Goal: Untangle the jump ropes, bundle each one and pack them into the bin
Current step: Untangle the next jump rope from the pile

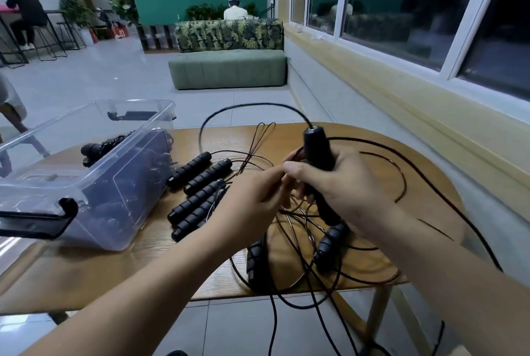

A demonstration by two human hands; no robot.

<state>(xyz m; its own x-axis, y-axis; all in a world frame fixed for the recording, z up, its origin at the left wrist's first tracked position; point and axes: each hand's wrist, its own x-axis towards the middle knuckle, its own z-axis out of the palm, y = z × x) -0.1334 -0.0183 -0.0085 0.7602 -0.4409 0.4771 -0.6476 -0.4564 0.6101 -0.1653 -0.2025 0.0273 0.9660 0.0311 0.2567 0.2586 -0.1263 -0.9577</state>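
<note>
Fingers of the right hand (344, 183) clamped an upright smooth black rope handle (315, 145); left hand (249, 203) fingers pinched tangled thin black cords (274, 315), which overhung the near edge of the tan wooden surface (143, 264).

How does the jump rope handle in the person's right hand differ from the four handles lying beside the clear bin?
The held handle stands upright, gripped by the right hand; the four handles lie flat on the table, untouched. The held handle's visible top looks smooth; the four handles are ribbed. All are black.
</note>
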